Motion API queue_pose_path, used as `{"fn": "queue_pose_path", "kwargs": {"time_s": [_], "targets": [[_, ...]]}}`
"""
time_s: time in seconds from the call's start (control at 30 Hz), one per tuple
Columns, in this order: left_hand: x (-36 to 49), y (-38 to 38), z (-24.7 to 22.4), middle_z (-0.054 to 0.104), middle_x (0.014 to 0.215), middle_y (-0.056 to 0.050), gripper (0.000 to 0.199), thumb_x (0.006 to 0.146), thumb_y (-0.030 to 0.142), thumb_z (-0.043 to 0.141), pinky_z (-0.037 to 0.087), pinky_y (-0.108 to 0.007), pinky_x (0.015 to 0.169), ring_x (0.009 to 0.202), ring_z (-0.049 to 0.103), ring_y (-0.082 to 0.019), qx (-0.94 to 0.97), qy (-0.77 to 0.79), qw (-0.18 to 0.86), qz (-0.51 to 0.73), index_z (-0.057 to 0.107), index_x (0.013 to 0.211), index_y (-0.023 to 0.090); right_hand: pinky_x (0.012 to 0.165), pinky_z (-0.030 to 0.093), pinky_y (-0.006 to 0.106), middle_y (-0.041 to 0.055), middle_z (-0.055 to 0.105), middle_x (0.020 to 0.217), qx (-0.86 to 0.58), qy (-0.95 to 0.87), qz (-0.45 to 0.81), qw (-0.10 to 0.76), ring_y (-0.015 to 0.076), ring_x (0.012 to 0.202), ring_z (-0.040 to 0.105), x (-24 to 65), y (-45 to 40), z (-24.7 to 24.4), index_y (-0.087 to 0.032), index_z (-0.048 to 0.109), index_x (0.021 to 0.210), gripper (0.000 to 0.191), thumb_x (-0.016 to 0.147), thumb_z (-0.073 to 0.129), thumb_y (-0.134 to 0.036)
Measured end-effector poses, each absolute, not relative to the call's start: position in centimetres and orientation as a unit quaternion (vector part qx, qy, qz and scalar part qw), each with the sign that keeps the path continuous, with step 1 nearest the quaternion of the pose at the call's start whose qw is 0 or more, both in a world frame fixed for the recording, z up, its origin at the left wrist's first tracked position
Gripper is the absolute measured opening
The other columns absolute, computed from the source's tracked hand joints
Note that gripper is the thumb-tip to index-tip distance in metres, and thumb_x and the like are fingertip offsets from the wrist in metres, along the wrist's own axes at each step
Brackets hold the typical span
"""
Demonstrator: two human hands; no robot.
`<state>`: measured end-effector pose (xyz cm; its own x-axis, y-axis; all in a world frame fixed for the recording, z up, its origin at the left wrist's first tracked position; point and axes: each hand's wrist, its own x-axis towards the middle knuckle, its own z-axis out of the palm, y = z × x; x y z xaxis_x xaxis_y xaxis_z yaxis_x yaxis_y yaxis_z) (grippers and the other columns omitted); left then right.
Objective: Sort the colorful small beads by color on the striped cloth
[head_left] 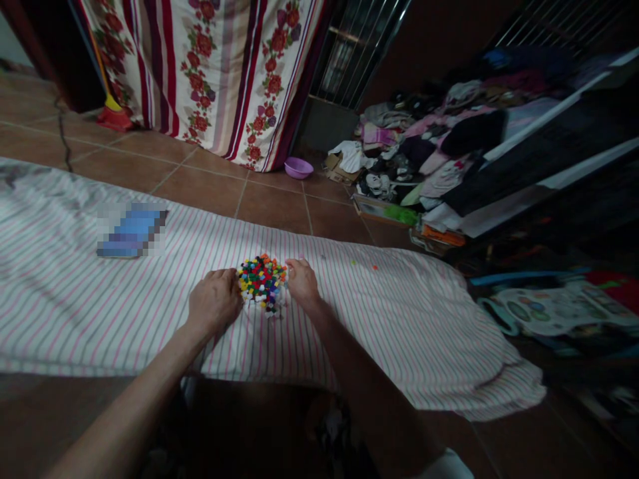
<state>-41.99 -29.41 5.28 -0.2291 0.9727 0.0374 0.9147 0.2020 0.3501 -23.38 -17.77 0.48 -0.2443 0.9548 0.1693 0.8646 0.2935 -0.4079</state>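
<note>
A pile of small multicoloured pieces [261, 281], like beads or tiny blocks, lies on a striped cloth [150, 303]. Against the pile's left side rests my left hand [215, 297], back upward and fingers curled in; whatever they hold is hidden. My right hand [303, 281] is at the right edge of the pile, with thumb and fingertips drawn together; I cannot make out anything between them. Farther right on the cloth are a loose orange piece [375, 267] and a green piece [353, 262].
A blurred-out blue rectangular object [132, 231] lies on the cloth to the left. Beyond, on the tiled floor, are a purple basin [298, 168] and a red broom [114, 116] beside a flowered curtain [224, 73]. Heaped clothes [414, 140] fill the back right.
</note>
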Motion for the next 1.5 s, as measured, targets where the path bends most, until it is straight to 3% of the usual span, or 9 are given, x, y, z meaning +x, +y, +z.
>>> {"fn": "queue_pose_path", "kwargs": {"time_s": [0.3, 0.47, 0.67, 0.97, 1.3, 1.5], "targets": [[-42.6, -28.8, 4.5, 0.07, 0.118, -0.012, 0.041, 0.097, 0.025, 0.03, 0.047, -0.035, 0.096, 0.112, 0.061, -0.022, 0.605, 0.762, 0.118, 0.198, 0.058, 0.125, 0.015, 0.09, 0.047, 0.026, 0.0106, 0.066, 0.103, -0.538, -0.814, 0.134, 0.174, 0.0202, 0.098, 0.06, -25.4, -17.9, 0.8, -0.016, 0.072, 0.115, 0.046, 0.079, 0.048, 0.001], [-42.7, -28.5, 4.0, 0.07, 0.117, -0.013, 0.04, 0.096, 0.024, 0.031, 0.046, -0.036, 0.099, 0.11, 0.062, -0.023, 0.614, 0.751, 0.118, 0.21, 0.059, 0.122, 0.014, 0.09, 0.047, 0.025, 0.0098, 0.067, 0.104, -0.5, -0.833, 0.16, 0.176, 0.0185, 0.097, 0.062, -26.1, -18.3, 1.2, -0.016, 0.072, 0.117, 0.048, 0.083, 0.043, 0.001], [-42.7, -28.3, 4.4, 0.068, 0.123, -0.017, 0.045, 0.096, 0.022, 0.03, 0.046, -0.039, 0.099, 0.116, 0.061, -0.025, 0.594, 0.758, 0.152, 0.222, 0.056, 0.13, 0.008, 0.097, 0.046, 0.027, 0.0083, 0.071, 0.113, -0.474, -0.843, 0.161, 0.197, 0.0179, 0.107, 0.062, -27.1, -19.0, 1.8, -0.018, 0.072, 0.117, 0.05, 0.082, 0.044, 0.003], [-42.9, -28.2, 3.9, 0.068, 0.119, -0.016, 0.043, 0.093, 0.022, 0.034, 0.047, -0.036, 0.099, 0.114, 0.062, -0.024, 0.563, 0.771, 0.162, 0.248, 0.061, 0.125, 0.01, 0.093, 0.046, 0.027, 0.0105, 0.07, 0.108, -0.594, -0.769, 0.131, 0.199, 0.0199, 0.103, 0.063, -26.3, -16.9, 1.9, -0.017, 0.073, 0.11, 0.041, 0.086, 0.044, -0.002], [-43.4, -27.6, 3.0, 0.071, 0.111, -0.012, 0.044, 0.085, 0.018, 0.039, 0.05, -0.036, 0.092, 0.105, 0.064, -0.023, 0.58, 0.761, 0.138, 0.256, 0.063, 0.122, 0.014, 0.093, 0.048, 0.027, 0.0048, 0.072, 0.105, -0.45, -0.851, 0.194, 0.188, 0.0176, 0.1, 0.064, -28.7, -15.3, 1.7, -0.022, 0.074, 0.105, 0.042, 0.081, 0.048, 0.0], [-43.5, -27.5, 2.3, 0.07, 0.113, -0.015, 0.046, 0.089, 0.023, 0.033, 0.049, -0.039, 0.095, 0.107, 0.064, -0.025, 0.607, 0.749, 0.101, 0.246, 0.064, 0.121, 0.012, 0.102, 0.046, 0.033, 0.0092, 0.07, 0.116, -0.458, -0.837, 0.166, 0.249, 0.0203, 0.109, 0.061, -26.9, -17.2, 1.7, -0.018, 0.072, 0.112, 0.042, 0.082, 0.047, -0.002]]}}
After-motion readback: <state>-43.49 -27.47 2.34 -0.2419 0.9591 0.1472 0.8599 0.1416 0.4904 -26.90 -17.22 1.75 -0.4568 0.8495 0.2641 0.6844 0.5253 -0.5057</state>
